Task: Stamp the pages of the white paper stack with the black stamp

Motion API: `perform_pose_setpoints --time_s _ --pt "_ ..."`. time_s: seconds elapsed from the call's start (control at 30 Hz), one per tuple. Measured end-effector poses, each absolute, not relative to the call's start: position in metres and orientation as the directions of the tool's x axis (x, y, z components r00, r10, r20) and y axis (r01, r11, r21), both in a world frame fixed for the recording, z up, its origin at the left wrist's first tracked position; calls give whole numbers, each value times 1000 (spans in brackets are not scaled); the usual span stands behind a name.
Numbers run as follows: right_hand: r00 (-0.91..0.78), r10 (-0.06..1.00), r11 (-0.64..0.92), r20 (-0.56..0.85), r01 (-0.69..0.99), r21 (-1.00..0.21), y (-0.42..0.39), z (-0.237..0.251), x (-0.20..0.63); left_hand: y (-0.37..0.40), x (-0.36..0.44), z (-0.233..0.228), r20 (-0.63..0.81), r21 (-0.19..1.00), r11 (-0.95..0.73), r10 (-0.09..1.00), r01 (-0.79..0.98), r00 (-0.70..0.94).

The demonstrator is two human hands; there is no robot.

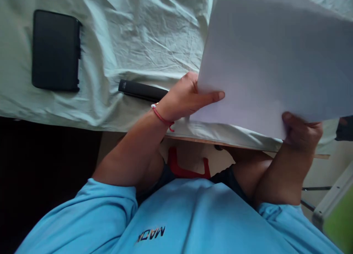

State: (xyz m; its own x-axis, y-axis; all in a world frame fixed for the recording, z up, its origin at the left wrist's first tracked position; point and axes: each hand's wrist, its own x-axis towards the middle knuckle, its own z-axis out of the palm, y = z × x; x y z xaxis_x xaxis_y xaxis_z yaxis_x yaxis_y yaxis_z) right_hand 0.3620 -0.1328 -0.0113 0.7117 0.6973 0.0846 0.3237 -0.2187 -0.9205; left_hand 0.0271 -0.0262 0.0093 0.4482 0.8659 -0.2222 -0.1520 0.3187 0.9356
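Large white sheets of paper (264, 59) fill the upper right, raised over the cloth-covered table; I cannot tell how many there are. My left hand (195, 94) pinches their left edge, thumb lying on top and fingers mostly hidden beneath. At the lower edge, my right hand (302, 131) grips the paper between thumb and curled fingers, slightly blurred. A slim black case-like object (142, 91) lies on the cloth by my left wrist, its right end hidden behind that hand.
A black rectangular case (55, 51) rests at the table's far left. Wrinkled pale green cloth (154, 33) covers the table. Below the front edge is a red plastic stool or chair part (186, 171). A metal-framed green panel (338, 210) stands at lower right. A dark object (344, 129) sits at the right edge.
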Motion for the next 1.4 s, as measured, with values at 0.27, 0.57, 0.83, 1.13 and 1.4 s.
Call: perform_pose_setpoints --time_s 0.27,0.57,0.83,1.13,1.4 --pt "750 660 -112 -34 53 -992 -129 -1 349 -27 32 -4 -347 769 591 705 -242 618" --pt "792 610 -97 -20 49 -994 -131 -7 356 -30 32 -8 -371 742 645 623 -184 689" --pt "788 616 -33 -5 19 -999 -130 -7 358 -30 24 -11 -409 720 694 428 -3 806" --pt "741 660 -166 -120 -12 -986 -133 -11 367 -30 18 2 -386 799 597 421 70 821" --pt "694 667 -355 -271 -24 -934 -133 2 351 -32 6 16 -440 855 504 576 124 689"
